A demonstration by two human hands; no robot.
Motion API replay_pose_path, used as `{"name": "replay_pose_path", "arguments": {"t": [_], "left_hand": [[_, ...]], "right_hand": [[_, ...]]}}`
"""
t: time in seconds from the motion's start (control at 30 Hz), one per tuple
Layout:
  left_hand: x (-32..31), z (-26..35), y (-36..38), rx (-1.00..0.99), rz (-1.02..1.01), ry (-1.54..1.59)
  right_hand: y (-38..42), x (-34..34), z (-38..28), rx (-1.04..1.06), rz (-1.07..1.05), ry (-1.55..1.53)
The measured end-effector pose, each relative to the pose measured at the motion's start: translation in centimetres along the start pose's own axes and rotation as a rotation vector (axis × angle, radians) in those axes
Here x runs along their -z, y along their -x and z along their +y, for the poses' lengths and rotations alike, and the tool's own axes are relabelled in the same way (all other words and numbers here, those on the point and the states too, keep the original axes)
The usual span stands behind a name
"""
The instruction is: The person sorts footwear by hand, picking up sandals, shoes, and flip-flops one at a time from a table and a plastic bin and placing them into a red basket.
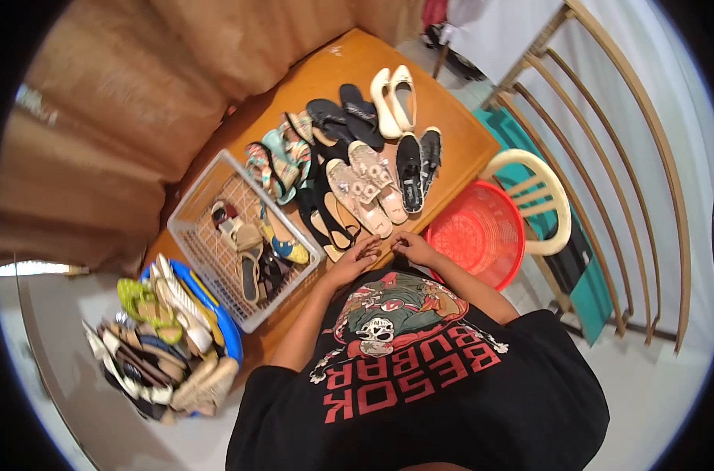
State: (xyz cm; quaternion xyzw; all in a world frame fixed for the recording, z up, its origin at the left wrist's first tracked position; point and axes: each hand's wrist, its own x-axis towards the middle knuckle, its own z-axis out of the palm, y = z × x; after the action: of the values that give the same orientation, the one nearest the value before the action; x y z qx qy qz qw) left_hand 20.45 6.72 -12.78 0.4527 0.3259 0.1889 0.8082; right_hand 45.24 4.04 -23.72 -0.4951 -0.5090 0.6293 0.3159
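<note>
My left hand (357, 261) lies at the table's near edge with its fingers spread, beside black strappy sandals (324, 216). Opposite it, my right hand (412, 247) rests by the edge, fingers loosely extended and holding nothing. Just beyond both hands lies a pair of pale slide sandals (365, 188). To their right sit black slip-on shoes (410, 169). Cream flat shoes (394, 106) and dark flip-flops (345, 116) are farther back. Colourful patterned sandals (282, 161) lie to the left, near the basket.
On the table's left stands a clear plastic basket (251, 322) with several sandals inside. A blue tub (230, 314) heaped with footwear is at far left. Right of the table are a red basket (483, 235), a cream plastic chair (557, 196) and a wooden rack (608, 102).
</note>
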Motion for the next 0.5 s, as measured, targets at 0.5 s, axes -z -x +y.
{"name": "replay_pose_path", "arguments": {"t": [0.5], "left_hand": [[-0.7, -2.3, -7.3, 0.21, -0.416, -0.139]], "right_hand": [[20.5, -7.0, 10.1, -0.576, 0.698, -0.055]]}}
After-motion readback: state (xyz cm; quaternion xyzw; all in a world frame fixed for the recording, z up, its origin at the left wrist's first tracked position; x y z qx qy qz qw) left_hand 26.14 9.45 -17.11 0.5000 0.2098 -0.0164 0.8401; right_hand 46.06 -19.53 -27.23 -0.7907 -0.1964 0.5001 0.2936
